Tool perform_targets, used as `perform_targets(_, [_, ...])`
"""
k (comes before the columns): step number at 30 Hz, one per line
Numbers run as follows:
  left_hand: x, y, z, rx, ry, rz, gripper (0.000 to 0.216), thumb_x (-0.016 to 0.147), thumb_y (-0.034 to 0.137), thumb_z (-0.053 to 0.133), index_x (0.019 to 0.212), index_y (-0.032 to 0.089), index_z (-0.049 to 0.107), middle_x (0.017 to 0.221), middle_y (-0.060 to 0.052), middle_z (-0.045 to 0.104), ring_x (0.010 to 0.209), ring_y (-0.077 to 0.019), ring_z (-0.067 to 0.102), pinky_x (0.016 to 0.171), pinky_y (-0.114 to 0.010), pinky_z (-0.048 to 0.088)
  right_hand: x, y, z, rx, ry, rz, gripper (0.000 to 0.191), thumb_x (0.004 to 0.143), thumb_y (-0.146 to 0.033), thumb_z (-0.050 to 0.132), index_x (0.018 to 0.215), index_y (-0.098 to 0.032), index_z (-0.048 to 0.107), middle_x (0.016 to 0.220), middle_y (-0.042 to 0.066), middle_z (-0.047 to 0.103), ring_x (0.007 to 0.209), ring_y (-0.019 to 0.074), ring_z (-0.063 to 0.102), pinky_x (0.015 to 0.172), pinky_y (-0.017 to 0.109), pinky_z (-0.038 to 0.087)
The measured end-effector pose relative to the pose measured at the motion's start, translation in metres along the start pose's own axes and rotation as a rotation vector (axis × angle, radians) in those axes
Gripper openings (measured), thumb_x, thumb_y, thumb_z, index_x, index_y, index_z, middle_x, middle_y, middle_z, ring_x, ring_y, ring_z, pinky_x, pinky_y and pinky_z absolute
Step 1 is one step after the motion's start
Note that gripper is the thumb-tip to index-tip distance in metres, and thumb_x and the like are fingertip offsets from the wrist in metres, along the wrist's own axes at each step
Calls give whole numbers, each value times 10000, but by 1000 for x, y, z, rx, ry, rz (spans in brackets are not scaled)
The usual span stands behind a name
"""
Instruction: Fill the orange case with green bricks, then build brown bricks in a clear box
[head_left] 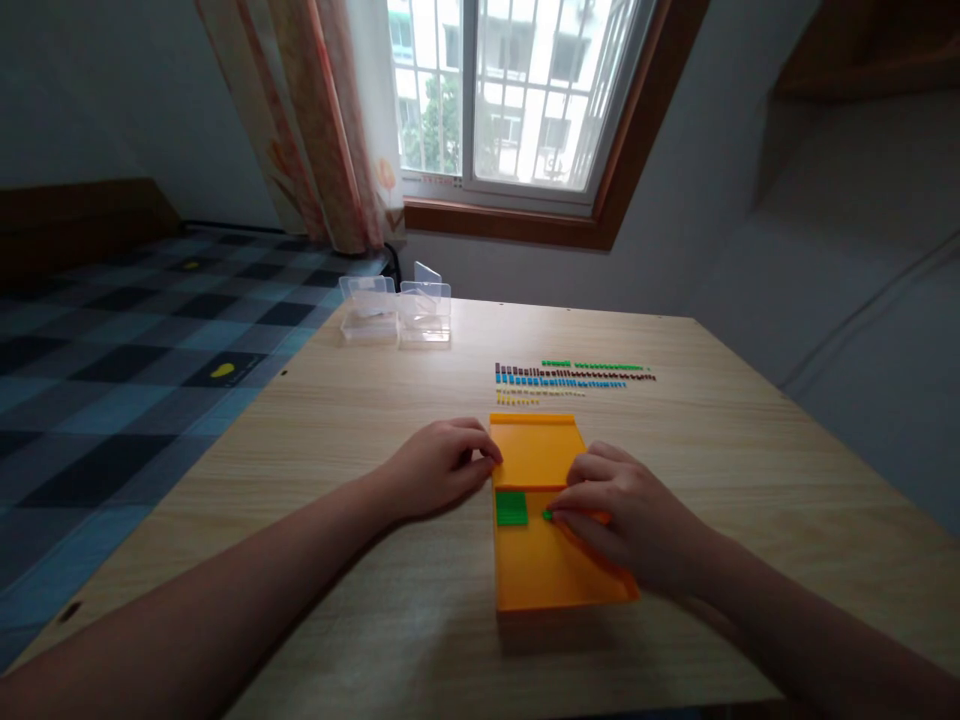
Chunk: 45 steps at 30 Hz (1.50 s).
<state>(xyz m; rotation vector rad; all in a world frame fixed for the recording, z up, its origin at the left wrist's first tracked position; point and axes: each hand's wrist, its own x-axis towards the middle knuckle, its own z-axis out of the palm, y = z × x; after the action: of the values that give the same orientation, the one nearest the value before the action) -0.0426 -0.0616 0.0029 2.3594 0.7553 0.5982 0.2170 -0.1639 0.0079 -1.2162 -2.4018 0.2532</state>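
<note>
An orange plastic two-section tray (536,590) lies on the table in front of me, a raised ridge running across its middle. In the near section, a green block of thin pieces (512,508) sits in the upper left corner. My right hand (626,505) reaches over the tray's right side and pinches a small green piece (547,515), just right of that block. My left hand (450,465) rests at the left edge of the far section, thumb and fingertips closed on the rim.
Beyond the tray lie rows of small pieces: green (607,366), dark brown (562,373), blue (540,381) and yellow (517,401). Clear plastic boxes (425,320) stand open at the table's (360,420) back left. A checked bed (150,340) adjoins on the left.
</note>
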Motion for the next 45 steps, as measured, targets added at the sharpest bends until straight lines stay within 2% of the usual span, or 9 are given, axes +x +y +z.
perform_targets(5, [0, -1, 0, 24, -3, 19, 158, 869, 122, 616, 893, 175, 763, 915, -39, 720, 691, -109, 608, 660, -233, 454, 0, -2, 0, -9, -37, -18, 202, 979, -241, 619, 891, -237, 802, 825, 55, 648, 808, 200, 534, 750, 347, 404])
perform_targets(14, [0, -1, 1, 18, 1, 28, 146, 872, 128, 624, 879, 182, 760, 903, -37, 715, 710, -116, 622, 666, -238, 463, 0, -1, 12, -14, 42, -37, 237, 1021, -230, 556, 1023, -197, 790, 837, 67, 650, 798, 203, 528, 737, 347, 411])
perform_targets(19, [0, -2, 1, 33, 6, 35, 154, 879, 130, 618, 865, 186, 761, 903, -37, 707, 721, -119, 620, 672, -241, 468, 0, -1, 12, -4, 34, -41, 263, 1029, -237, 542, 951, -192, 789, 812, 64, 632, 779, 197, 522, 722, 342, 406])
perform_targets(25, [0, -2, 1, 36, 9, 49, 148, 883, 136, 623, 872, 193, 759, 902, -32, 707, 722, -119, 617, 691, -249, 477, 0, 1, 15, -13, 8, -46, 243, 1030, -242, 547, 1020, -207, 787, 821, 62, 632, 788, 199, 532, 725, 339, 412])
perform_targets(45, [0, -2, 0, 38, 1, 50, 163, 893, 142, 615, 881, 192, 769, 931, -49, 720, 770, -134, 645, 735, -264, 503, 1, 2, 12, 56, 3, -27, 258, 1042, -254, 533, 1049, -204, 785, 836, 63, 661, 798, 192, 566, 728, 326, 442])
